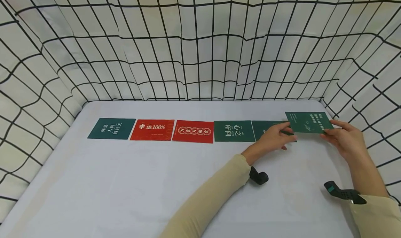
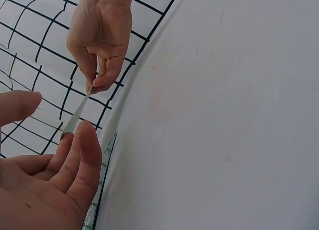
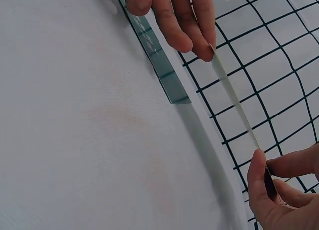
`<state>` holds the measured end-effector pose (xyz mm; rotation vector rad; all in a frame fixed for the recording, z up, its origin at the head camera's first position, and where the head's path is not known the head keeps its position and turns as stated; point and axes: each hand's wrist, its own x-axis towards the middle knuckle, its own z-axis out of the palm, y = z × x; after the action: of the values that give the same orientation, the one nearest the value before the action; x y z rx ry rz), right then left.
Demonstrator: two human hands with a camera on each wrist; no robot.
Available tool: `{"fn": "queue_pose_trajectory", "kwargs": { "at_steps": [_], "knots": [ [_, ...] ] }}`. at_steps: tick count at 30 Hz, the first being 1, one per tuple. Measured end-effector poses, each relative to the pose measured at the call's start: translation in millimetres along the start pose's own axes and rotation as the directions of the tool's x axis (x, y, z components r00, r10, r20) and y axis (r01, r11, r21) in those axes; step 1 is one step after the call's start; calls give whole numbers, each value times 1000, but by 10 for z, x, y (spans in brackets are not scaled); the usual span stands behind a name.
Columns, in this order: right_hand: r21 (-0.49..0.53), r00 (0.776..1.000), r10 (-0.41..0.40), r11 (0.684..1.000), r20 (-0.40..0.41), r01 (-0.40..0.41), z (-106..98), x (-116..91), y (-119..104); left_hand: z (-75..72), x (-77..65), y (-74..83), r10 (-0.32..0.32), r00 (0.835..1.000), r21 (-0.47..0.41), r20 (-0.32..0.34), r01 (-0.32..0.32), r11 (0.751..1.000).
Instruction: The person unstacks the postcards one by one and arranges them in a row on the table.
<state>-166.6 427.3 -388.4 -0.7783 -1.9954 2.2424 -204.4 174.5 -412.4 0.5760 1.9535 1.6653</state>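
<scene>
My right hand (image 1: 348,139) pinches a green card (image 1: 305,121) with white Chinese lettering at its right edge, above the table's right side. My left hand (image 1: 274,138) touches that card's left edge with its fingertips; in the left wrist view its thumb stands apart from the card. Below the left hand lies another green card (image 1: 260,126), partly hidden by it. To its left, in one row, lie a green card with large white characters (image 1: 234,131), a red card with ringed characters (image 1: 194,131), a red card reading "100%" (image 1: 152,130) and a dark green card (image 1: 111,128).
A white cloth (image 1: 141,185) covers the table. Black grid netting (image 1: 213,50) over pale sheets encloses the back and both sides, close to the right hand. A black device sits at each wrist, the right one (image 1: 344,193) in plain sight.
</scene>
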Motion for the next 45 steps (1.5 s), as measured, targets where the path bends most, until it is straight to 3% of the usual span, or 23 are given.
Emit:
{"fn": "queue_pose_trajectory", "kwargs": {
  "at_steps": [5,11,19,25,32,45],
  "knots": [
    [-19,999,10,1000,-35,-10,-43,4,-9,63,32,4,-42,999,-37,29,43,998],
    [-73,996,44,996,-72,-50,-76,29,-11,127,52,-5,-75,997,-11,31,75,997],
    [-204,997,28,978,-78,-44,-125,73,37,163,68,-29,-74,993,-40,93,78,996],
    [-344,994,28,937,-106,-63,-129,66,56,170,114,-26,-139,982,15,128,138,990],
    [-543,990,-18,838,-138,-61,-139,86,62,154,154,-20,-128,976,22,174,126,992],
    [-623,988,-52,781,-146,-51,-157,78,88,185,199,-35,-152,974,15,168,151,988]
  ]
}}
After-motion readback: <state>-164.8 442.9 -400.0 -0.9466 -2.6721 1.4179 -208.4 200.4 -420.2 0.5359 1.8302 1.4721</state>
